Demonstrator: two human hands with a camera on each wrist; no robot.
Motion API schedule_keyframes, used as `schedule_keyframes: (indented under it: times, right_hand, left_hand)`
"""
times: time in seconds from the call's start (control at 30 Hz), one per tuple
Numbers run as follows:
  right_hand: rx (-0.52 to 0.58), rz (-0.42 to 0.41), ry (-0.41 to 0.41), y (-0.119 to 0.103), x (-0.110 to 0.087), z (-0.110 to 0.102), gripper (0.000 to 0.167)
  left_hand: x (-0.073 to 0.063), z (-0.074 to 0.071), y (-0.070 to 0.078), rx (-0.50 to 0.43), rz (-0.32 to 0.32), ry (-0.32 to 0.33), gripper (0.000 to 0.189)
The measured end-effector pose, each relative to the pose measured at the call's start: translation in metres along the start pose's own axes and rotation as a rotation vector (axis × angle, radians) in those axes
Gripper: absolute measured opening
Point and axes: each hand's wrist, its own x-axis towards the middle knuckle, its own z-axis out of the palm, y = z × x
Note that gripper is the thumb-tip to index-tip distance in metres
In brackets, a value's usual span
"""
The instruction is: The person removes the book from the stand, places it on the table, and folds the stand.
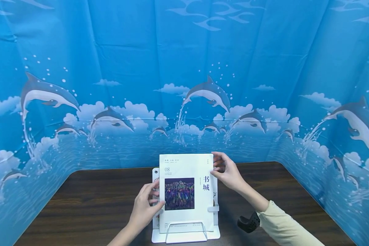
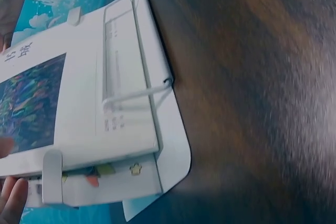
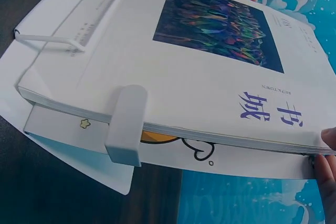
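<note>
On dark wood-grain table (image 1: 80,205) | white book stand (image 1: 155,236), white wire stop (image 2: 136,95) crossing rectangular white magazine (image 1: 186,193), purple-lettered | left hand (image 1: 142,205), right hand (image 1: 230,175) pinch its edges

A closed white magazine (image 1: 186,194) with purple lettering leans on a white bookstand (image 1: 214,233).

Blue dolphin curtain (image 1: 126,85) behind dark table (image 1: 80,205)

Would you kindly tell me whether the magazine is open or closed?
The magazine is closed: its front cover faces out, page edges together.
</note>
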Motion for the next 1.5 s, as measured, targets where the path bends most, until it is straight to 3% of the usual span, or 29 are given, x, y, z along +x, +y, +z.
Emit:
schedule_keyframes:
  times: [0.17,0.47,0.63,0.83,0.97,1.13,1.3,1.5]
  right_hand:
    - [0.005,-0.004,0.017,0.005,-0.002,0.003,0.059]
    - [0.007,-0.049,0.035,-0.027,-0.011,0.006,0.060]
    - [-0.021,-0.083,0.055,-0.022,-0.013,0.009,0.063]
    - [-0.015,-0.096,0.085,0.006,-0.015,0.014,0.068]
    - [0.002,-0.134,0.113,0.013,-0.016,0.016,0.068]
    - [-0.001,-0.157,0.168,0.015,-0.019,0.018,0.065]
    - [0.040,-0.082,0.206,0.012,-0.022,0.021,0.057]
    - [0.008,-0.097,0.169,0.001,-0.029,0.023,0.062]
  left_hand:
    - [-0.001,0.005,0.001,-0.014,-0.051,0.024,0.064]
    - [-0.003,0.015,0.009,0.002,-0.120,0.129,0.060]
    - [-0.003,0.021,0.010,0.022,-0.157,0.176,0.062]
    - [-0.005,0.026,0.009,0.025,-0.162,0.183,0.063]
    - [-0.006,0.027,0.010,0.031,-0.162,0.182,0.062]
    - [-0.005,0.027,0.012,0.021,-0.180,0.190,0.062]
    - [-0.005,0.027,0.014,0.026,-0.173,0.196,0.061]
    - [-0.005,0.027,0.011,0.038,-0.141,0.196,0.062]
